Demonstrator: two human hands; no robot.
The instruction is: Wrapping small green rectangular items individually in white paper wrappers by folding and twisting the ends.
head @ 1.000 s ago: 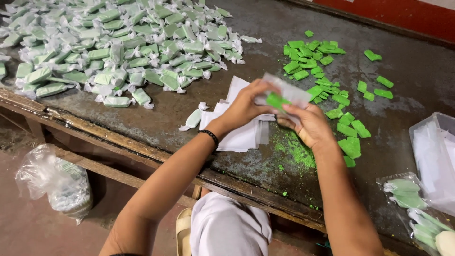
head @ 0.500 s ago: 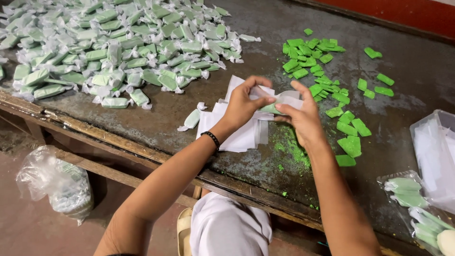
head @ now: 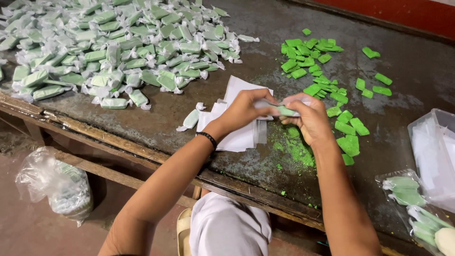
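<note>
I see a green candy piece (head: 287, 111) half wrapped in white paper, held above the table between both hands: the left hand (head: 244, 110) pinches one paper end and the right hand (head: 309, 118) closes around the other. Under them lies a stack of white wrapping papers (head: 239, 137) on the dark table (head: 407, 102), with green crumbs (head: 295, 148) just beside. Bare green pieces (head: 327, 71) lie to the right, and the pile of wrapped candies (head: 118, 52) is well apart at the left.

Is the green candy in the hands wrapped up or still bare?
Wrapped: the green piece shows through white paper, held between the left hand and right hand.

Dark, stained worktop (head: 407, 90) with a worn wooden front edge (head: 118, 142), rough timber rails under it. Bare reddish-brown floor (head: 28, 227) below the worktop's near-left corner. Red wall strip (head: 403, 14) runs along the far edge.
</note>
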